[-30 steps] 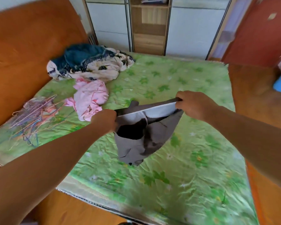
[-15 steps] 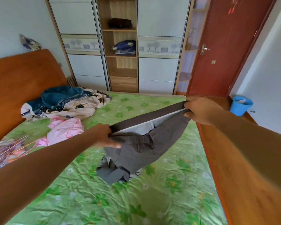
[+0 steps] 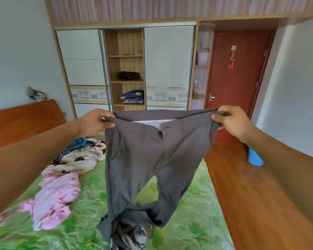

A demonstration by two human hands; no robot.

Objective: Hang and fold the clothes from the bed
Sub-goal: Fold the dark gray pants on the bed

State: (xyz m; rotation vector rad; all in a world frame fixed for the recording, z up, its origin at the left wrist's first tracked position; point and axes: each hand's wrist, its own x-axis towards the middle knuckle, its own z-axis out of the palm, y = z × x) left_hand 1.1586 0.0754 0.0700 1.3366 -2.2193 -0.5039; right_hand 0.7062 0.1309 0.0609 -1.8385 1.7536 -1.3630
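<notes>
Mid-frame, my left hand and right hand each clench a waistband end of the grey trousers, legs hanging straight down onto the bed.

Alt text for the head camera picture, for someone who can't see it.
A person's left hand and right hand grip grey trousers by the waistband, holding them up over a green bed. A pink garment and patterned clothes lie on the bed at left.
</notes>
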